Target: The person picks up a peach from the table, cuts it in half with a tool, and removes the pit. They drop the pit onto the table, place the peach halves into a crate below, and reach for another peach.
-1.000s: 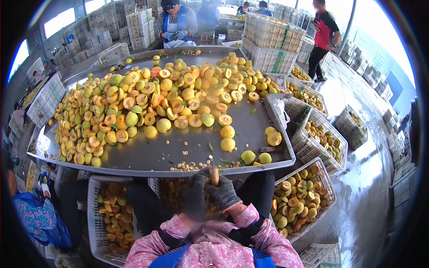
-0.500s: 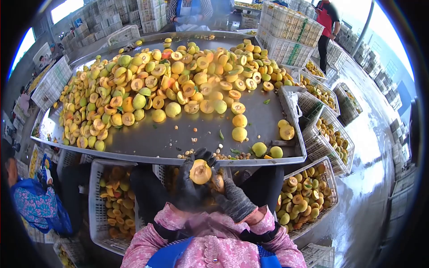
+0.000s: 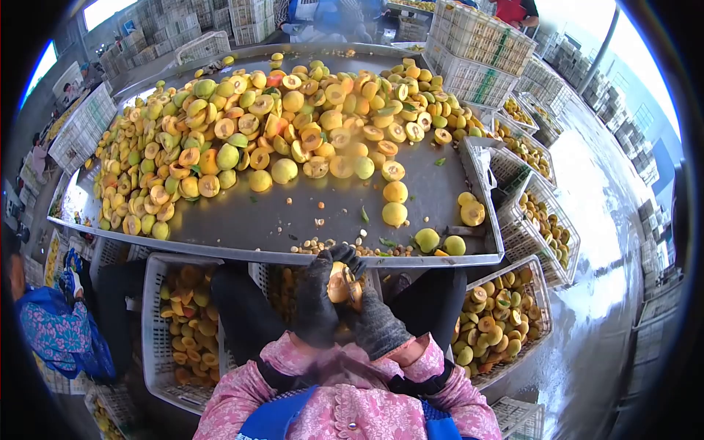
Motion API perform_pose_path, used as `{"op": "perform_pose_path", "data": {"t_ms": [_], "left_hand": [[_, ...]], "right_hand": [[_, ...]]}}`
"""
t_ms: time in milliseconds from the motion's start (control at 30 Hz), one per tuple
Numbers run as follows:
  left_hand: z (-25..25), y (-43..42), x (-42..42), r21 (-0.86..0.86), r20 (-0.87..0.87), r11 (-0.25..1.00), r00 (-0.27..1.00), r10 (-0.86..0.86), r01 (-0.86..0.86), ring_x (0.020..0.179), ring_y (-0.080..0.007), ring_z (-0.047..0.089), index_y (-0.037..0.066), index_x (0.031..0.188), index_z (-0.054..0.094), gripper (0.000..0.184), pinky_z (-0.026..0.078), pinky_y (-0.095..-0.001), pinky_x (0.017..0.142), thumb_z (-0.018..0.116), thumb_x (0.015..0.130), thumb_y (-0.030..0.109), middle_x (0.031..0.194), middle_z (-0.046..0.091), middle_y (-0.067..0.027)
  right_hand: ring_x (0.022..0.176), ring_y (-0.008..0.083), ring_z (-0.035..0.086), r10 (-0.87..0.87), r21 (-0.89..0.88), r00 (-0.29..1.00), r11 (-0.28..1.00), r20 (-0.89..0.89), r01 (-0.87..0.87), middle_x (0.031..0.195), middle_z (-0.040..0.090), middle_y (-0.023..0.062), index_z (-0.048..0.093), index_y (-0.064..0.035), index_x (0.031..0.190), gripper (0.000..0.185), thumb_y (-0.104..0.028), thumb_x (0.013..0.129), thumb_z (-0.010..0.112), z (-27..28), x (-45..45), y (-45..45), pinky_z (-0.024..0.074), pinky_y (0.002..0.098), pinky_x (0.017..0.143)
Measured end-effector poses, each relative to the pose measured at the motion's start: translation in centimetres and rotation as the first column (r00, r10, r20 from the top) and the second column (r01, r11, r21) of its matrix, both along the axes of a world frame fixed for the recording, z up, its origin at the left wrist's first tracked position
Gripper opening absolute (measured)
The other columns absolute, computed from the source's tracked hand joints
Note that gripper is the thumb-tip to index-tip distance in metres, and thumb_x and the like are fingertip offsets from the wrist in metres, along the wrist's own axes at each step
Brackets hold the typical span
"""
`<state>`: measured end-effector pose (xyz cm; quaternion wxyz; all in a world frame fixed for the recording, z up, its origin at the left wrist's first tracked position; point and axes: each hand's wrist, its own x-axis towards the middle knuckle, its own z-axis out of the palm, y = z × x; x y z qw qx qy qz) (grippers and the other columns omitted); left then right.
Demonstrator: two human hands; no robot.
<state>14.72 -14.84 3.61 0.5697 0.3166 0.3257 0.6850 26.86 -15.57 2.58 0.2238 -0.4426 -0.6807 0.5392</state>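
My left hand (image 3: 317,297), in a dark glove, is closed around a yellow peach half (image 3: 338,286) just in front of the table's near edge. My right hand (image 3: 379,324), in a grey knitted glove, is closed beside it. A small brownish thing (image 3: 356,295) shows at its fingertips, up against the peach; its kind is not clear. Both hands are above my lap. Beyond them, a large heap of whole and halved peaches (image 3: 249,132) covers much of the metal table (image 3: 257,227). Pits (image 3: 317,246) lie along the near edge.
Crates of peaches stand at my left (image 3: 189,330) and right (image 3: 499,323), with another crate (image 3: 539,227) farther right. Stacked crates (image 3: 480,55) rise at the table's far right corner. A person in a blue apron (image 3: 62,323) sits at left. Wet floor (image 3: 594,293) lies at right.
The peach half has turned in my left hand and moved slightly right. My right hand's fingers have come closer against it. The person in red at the back has shifted.
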Motion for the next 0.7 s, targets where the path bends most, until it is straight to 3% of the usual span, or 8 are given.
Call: {"op": "perform_pose_path", "data": {"t_ms": [67,167,333,433,500,567,633,700], "left_hand": [[-0.5,0.1,0.0,-0.001,-0.139,0.999,0.989,0.054,-0.055,0.109,-0.0237,0.054,-0.007,0.124,0.043,0.036,0.041,-0.0360,0.097,0.039,0.097,0.017,0.119,0.055,-0.0175],[-2.0,0.3,0.3,-0.041,-0.035,0.995,0.996,0.085,-0.086,0.107,-0.0233,0.056,-0.006,0.121,0.046,0.033,0.042,-0.0353,0.095,0.039,0.095,0.013,0.116,0.057,-0.0169],[-3.8,0.4,-0.4,-0.018,-0.190,0.998,0.980,0.063,-0.067,0.106,-0.0229,0.055,-0.003,0.120,0.048,0.040,0.043,-0.0371,0.097,0.034,0.098,0.027,0.115,0.056,-0.0134],[-4.5,0.3,-0.8,-0.050,-0.235,0.996,0.970,0.057,-0.071,0.103,-0.0228,0.057,-0.003,0.116,0.051,0.040,0.045,-0.0367,0.094,0.034,0.098,0.027,0.111,0.058,-0.0133],[-3.5,0.1,-0.9,-0.052,-0.275,0.996,0.960,0.055,-0.072,0.100,-0.0238,0.058,-0.004,0.114,0.051,0.038,0.046,-0.0368,0.091,0.038,0.095,0.025,0.108,0.058,-0.0139],[-4.3,0.2,-1.1,-0.033,-0.319,0.997,0.946,0.061,-0.076,0.098,-0.0265,0.058,-0.004,0.114,0.049,0.038,0.045,-0.0373,0.089,0.052,0.086,0.021,0.107,0.057,-0.0161],[-5.5,0.2,-2.0,0.158,-0.567,0.984,0.809,0.156,-0.079,0.096,-0.0305,0.058,-0.004,0.115,0.048,0.047,0.044,-0.0391,0.089,0.064,0.077,0.019,0.107,0.056,-0.0190],[-6.2,-0.2,-3.6,0.384,-0.798,0.923,0.512,0.318,0.026,0.096,-0.0342,0.057,-0.004,0.115,0.047,0.053,0.043,-0.0414,0.089,0.068,0.073,0.021,0.108,0.055,-0.0209]], "right_hand": [[0.114,0.0194,0.048,0.026,0.018,1.000,1.000,-0.018,-0.025,0.122,0.050,0.0127,0.036,-0.0036,0.131,0.051,0.005,0.085,0.053,-4.4,-0.3,0.3,0.0393,0.0325,0.098],[0.117,0.0169,0.044,0.080,0.126,0.996,0.989,-0.027,-0.077,0.124,0.048,0.0117,0.034,-0.0039,0.132,0.052,0.008,0.085,0.052,-4.3,-1.0,0.2,0.0361,0.0311,0.101],[0.114,0.0240,0.045,0.122,0.187,0.974,0.979,-0.193,-0.086,0.125,0.048,0.0116,0.039,-0.0047,0.131,0.044,-0.012,0.089,0.049,-5.7,-1.1,0.2,0.0358,0.0328,0.096],[0.112,0.0279,0.046,0.130,0.172,0.962,0.981,-0.241,-0.090,0.123,0.049,0.0126,0.040,-0.0043,0.131,0.045,-0.022,0.090,0.049,-5.6,-1.0,0.0,0.0361,0.0343,0.093],[0.111,0.0281,0.046,0.133,0.142,0.977,0.984,-0.167,-0.110,0.119,0.050,0.0143,0.038,-0.0028,0.132,0.048,-0.020,0.089,0.051,-2.3,-0.8,0.3,0.0360,0.0350,0.093],[0.105,0.0208,0.050,0.211,0.412,0.960,0.870,0.181,-0.269,0.113,0.053,0.0087,0.045,-0.0030,0.124,0.036,-0.014,0.090,0.052,-7.9,-0.7,0.6,0.0422,0.0300,0.089],[0.098,0.0226,0.053,0.208,0.385,0.936,0.869,0.285,-0.310,0.108,0.053,0.0114,0.045,-0.0017,0.123,0.037,-0.012,0.088,0.054,-9.0,-1.0,0.7,0.0446,0.0313,0.084],[0.090,0.0334,0.054,0.181,0.094,0.973,0.976,0.144,-0.196,0.105,0.051,0.0223,0.037,0.0011,0.129,0.051,-0.015,0.085,0.055,-8.9,-1.1,0.6,0.0432,0.0390,0.078]]}}
